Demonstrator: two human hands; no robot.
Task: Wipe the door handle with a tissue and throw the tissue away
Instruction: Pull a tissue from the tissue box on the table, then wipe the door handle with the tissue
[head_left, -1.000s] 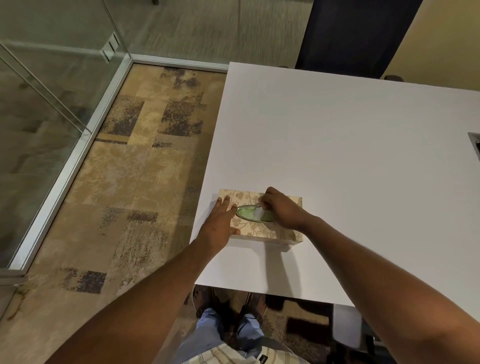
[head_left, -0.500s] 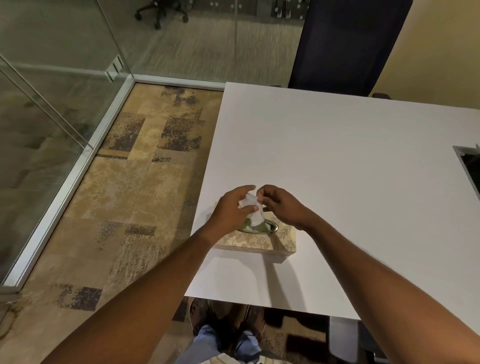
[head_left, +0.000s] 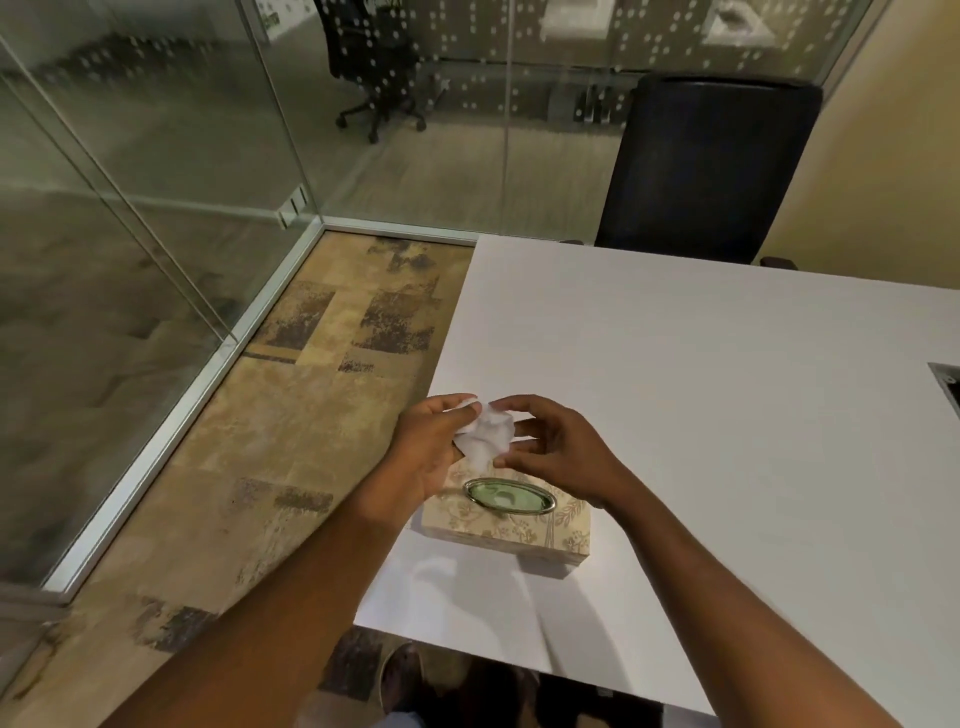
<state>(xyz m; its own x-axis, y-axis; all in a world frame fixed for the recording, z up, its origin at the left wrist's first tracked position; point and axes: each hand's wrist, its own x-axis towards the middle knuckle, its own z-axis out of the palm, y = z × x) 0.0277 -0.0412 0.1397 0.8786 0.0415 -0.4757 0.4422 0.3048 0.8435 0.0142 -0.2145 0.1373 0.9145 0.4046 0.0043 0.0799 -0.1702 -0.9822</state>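
A crumpled white tissue (head_left: 485, 434) hangs between my two hands just above a beige patterned tissue box (head_left: 514, 525) with a green oval opening. My left hand (head_left: 431, 449) pinches the tissue's left side with thumb and fingers. My right hand (head_left: 556, 452) touches its right side with curled fingertips. The box lies near the white table's (head_left: 701, 395) front-left corner. No door handle or bin is in view.
Glass walls (head_left: 156, 156) with an aluminium floor rail run along the left and the back. A dark office chair (head_left: 706, 166) stands at the table's far edge. Patterned carpet (head_left: 291, 426) lies left of the table. A cable cutout (head_left: 948, 384) sits at the table's right edge.
The tissue has come out of the box and is free of the opening, bunched between both hands. My left hand left the box top. The camera has tilted up toward the glass walls.
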